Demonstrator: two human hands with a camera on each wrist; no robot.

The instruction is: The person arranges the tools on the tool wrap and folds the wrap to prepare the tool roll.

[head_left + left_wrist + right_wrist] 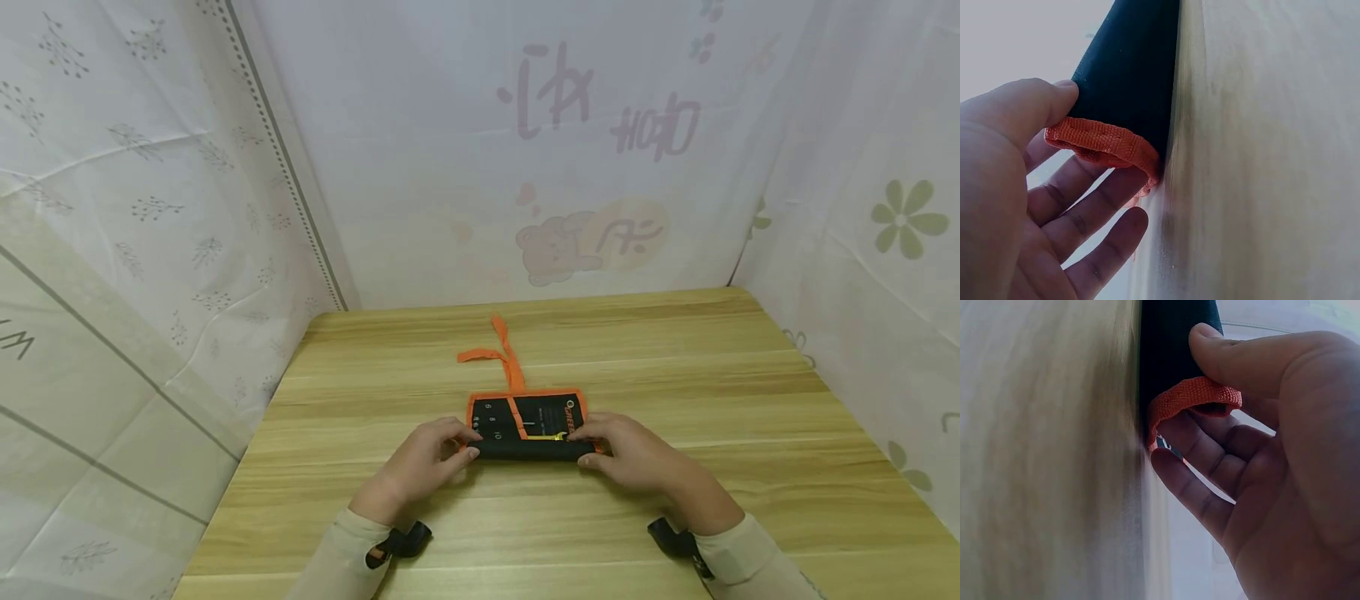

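Note:
A black fabric tool pouch point(552, 414) with orange trim lies on the table, its near side rolled up into a black tube. White numbers run down the left of its flat part, and lettering shows at the right. A yellowish wrench end point(556, 437) pokes out by the roll. My left hand point(429, 457) grips the roll's left end, thumb on the outside and fingers behind the orange edge point(1107, 139). At the opposite end my right hand point(628, 450) holds the roll the same way, its thumb on the black cloth beside the orange binding point(1192, 394).
Two orange tie straps point(512, 364) spread from the pouch's far edge toward the back of the wooden table point(360, 367). Patterned white curtains point(420, 167) hang behind the table and along both sides. Each wrist wears a black camera mount point(405, 540).

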